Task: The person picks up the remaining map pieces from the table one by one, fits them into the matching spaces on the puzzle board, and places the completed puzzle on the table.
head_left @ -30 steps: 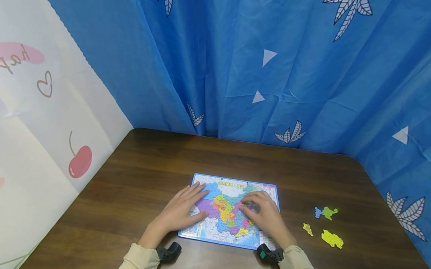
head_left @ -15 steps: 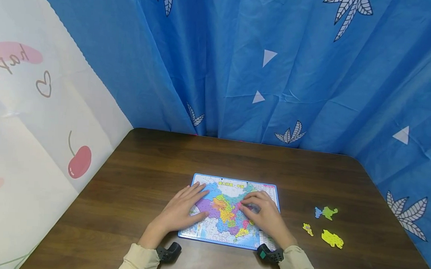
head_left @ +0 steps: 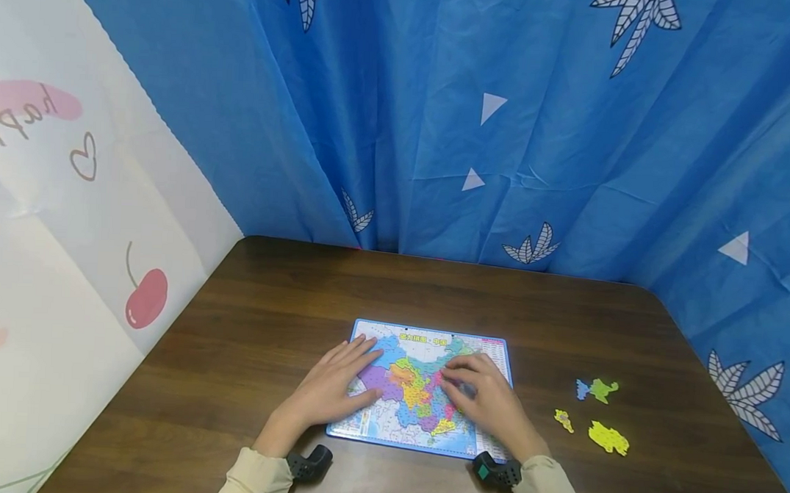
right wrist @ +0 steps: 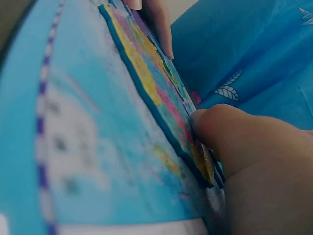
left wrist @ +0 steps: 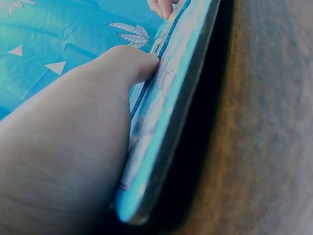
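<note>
Left of centre in the lower half of the frame, the left hand (head_left: pixel 329 383) lies with fingers straight and spread across the left edge of the map board (head_left: pixel 396 444), flat and grasping nothing; the left wrist view shows its thumb resting on the board's face. The board sits at lower centre on the brown table (head_left: pixel 287 293), between the two hands, its long axis running left to right and dipping slightly toward the right. On it, the coloured puzzle layer (head_left: pixel 415 394) fills the middle, reached by the left fingertips from one side and by the right hand (head_left: pixel 488 398) from the other. That right hand is bent, thumb and fingertips drawn close together over the layer's right part, beside a pink patch; whether a piece is pinched there I cannot tell. Farther right, well apart from the board, lie the loose pieces: a small yellowish one (head_left: pixel 564 420) and a blue one (head_left: pixel 582 389) above it, then a green one (head_left: pixel 603 390) just beside the blue, and a larger yellow one (head_left: pixel 609 437) below, its long axis sloping down to the right; the right hand is clearly the nearer to all four, the left being across the board
</note>
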Action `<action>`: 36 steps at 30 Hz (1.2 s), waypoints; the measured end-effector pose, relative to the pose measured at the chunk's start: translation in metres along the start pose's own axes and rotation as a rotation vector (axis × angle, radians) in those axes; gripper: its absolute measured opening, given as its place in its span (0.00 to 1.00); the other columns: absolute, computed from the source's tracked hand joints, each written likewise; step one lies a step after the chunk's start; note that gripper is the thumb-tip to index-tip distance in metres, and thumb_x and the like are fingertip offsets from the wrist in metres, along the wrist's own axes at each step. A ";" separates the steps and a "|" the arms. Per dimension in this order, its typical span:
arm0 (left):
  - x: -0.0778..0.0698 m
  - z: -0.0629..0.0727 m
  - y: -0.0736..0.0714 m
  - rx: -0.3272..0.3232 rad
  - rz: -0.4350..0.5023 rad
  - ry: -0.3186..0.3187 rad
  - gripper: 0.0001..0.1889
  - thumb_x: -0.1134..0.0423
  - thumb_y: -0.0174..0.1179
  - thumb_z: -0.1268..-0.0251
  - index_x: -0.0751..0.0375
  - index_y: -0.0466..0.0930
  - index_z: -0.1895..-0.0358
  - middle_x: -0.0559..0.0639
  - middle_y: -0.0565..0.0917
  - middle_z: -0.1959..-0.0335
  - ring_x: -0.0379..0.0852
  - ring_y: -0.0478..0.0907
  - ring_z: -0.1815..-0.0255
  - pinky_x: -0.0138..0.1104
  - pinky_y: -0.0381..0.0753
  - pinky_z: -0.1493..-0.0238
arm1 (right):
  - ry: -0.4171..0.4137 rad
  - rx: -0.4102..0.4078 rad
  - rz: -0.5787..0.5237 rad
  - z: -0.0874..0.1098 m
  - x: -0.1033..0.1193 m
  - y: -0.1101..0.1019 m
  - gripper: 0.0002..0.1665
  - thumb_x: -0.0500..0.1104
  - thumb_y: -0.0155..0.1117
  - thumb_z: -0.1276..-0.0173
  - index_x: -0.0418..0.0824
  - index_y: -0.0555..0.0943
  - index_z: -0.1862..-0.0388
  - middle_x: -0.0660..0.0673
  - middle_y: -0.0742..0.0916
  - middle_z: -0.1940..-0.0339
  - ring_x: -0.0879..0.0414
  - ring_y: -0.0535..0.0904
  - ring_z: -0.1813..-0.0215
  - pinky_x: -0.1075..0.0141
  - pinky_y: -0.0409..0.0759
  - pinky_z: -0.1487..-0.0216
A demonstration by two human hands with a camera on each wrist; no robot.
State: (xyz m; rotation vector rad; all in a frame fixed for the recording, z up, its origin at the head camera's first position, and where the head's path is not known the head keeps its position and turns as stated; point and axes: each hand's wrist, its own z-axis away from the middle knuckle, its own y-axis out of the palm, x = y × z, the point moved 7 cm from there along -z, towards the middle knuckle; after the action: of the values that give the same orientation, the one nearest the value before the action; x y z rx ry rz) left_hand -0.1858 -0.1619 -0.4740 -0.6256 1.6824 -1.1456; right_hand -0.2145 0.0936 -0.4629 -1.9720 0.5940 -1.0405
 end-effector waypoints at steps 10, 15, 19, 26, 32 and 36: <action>-0.001 0.000 0.000 0.002 0.013 -0.002 0.39 0.34 0.55 0.29 0.47 0.65 0.20 0.46 0.58 0.16 0.49 0.48 0.14 0.51 0.49 0.17 | -0.045 -0.005 0.027 0.006 0.004 -0.002 0.19 0.51 0.78 0.36 0.53 0.90 0.46 0.58 0.88 0.43 0.60 0.79 0.40 0.56 0.85 0.41; -0.001 0.000 0.001 0.004 0.010 -0.009 0.39 0.33 0.55 0.29 0.47 0.65 0.21 0.45 0.58 0.16 0.49 0.48 0.14 0.51 0.49 0.17 | -0.050 0.003 0.032 0.009 0.005 -0.004 0.19 0.51 0.77 0.34 0.54 0.89 0.44 0.58 0.87 0.41 0.60 0.80 0.39 0.55 0.84 0.40; -0.001 0.000 0.001 0.004 0.009 -0.008 0.39 0.34 0.55 0.30 0.47 0.65 0.21 0.46 0.58 0.16 0.50 0.48 0.14 0.51 0.49 0.17 | -0.040 0.005 0.024 0.013 0.003 -0.006 0.20 0.50 0.77 0.34 0.53 0.88 0.44 0.58 0.87 0.40 0.58 0.80 0.37 0.53 0.83 0.38; 0.000 -0.001 0.000 -0.001 -0.005 0.014 0.38 0.34 0.54 0.28 0.48 0.65 0.21 0.46 0.58 0.16 0.50 0.48 0.14 0.50 0.49 0.17 | -0.055 -0.026 0.002 0.018 -0.001 -0.011 0.20 0.48 0.77 0.35 0.50 0.88 0.44 0.56 0.87 0.40 0.57 0.81 0.37 0.52 0.83 0.38; 0.001 -0.001 0.000 -0.005 0.004 0.018 0.38 0.35 0.54 0.28 0.48 0.65 0.21 0.46 0.58 0.16 0.50 0.48 0.14 0.51 0.49 0.17 | -0.034 -0.031 0.002 0.021 -0.004 -0.012 0.21 0.48 0.77 0.35 0.52 0.87 0.43 0.57 0.87 0.40 0.57 0.81 0.37 0.52 0.83 0.38; 0.001 0.000 0.002 0.000 0.002 0.015 0.38 0.34 0.54 0.28 0.48 0.65 0.21 0.46 0.58 0.16 0.50 0.48 0.14 0.50 0.49 0.17 | -0.018 -0.034 0.001 0.023 -0.005 -0.014 0.20 0.48 0.78 0.35 0.52 0.88 0.44 0.57 0.87 0.41 0.58 0.81 0.38 0.52 0.84 0.39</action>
State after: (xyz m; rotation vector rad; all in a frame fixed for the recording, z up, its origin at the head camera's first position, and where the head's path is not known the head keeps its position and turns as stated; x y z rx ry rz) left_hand -0.1863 -0.1618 -0.4758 -0.6167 1.6952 -1.1510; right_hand -0.1979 0.1148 -0.4613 -2.0083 0.6068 -1.0171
